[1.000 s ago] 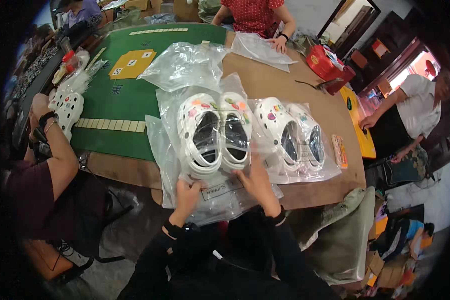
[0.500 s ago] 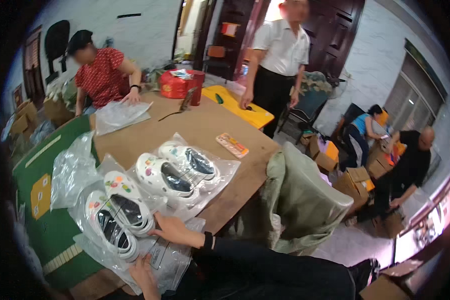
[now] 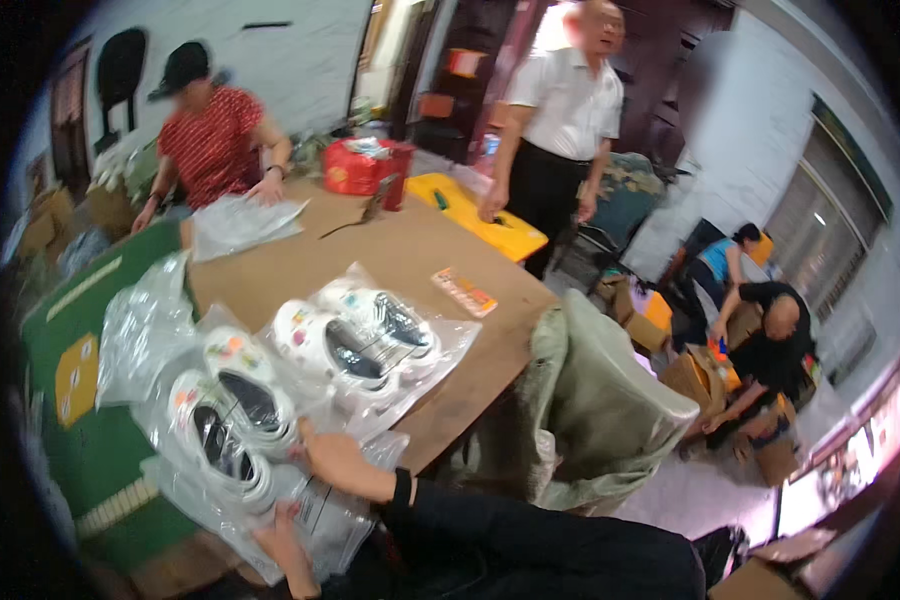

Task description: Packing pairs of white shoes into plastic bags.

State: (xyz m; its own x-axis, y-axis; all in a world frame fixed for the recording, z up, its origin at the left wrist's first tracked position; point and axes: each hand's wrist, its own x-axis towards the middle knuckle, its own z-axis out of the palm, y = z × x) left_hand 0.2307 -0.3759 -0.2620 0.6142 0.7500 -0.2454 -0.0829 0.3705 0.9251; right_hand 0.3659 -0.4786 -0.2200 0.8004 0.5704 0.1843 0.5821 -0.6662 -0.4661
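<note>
A pair of white clogs [image 3: 232, 415] with colourful charms lies in a clear plastic bag [image 3: 320, 525] at the table's near side, heels toward me. My right hand [image 3: 345, 465] grips the bag at the right clog's heel, its fingertips partly hidden there. Below the left clog's heel, my left hand [image 3: 285, 555] has its fingers closed on the bag's near part; the picture is slightly blurred. A second bagged pair of white clogs [image 3: 350, 345] lies just beyond and to the right. Crumpled clear plastic [image 3: 145, 330] spreads to the left.
The brown tabletop [image 3: 400, 260] bears a flat orange-and-white pack [image 3: 464, 292] and a red bag [image 3: 355, 168]. A green board [image 3: 120, 470] lies left. A draped chair [image 3: 610, 400] stands close on the right. One person sits across, another stands; two more bend over cartons [image 3: 695, 380].
My hands stay at the near clogs, with the left one shifted slightly. The person in black at the right has moved left and bent lower. The seated person's head has turned.
</note>
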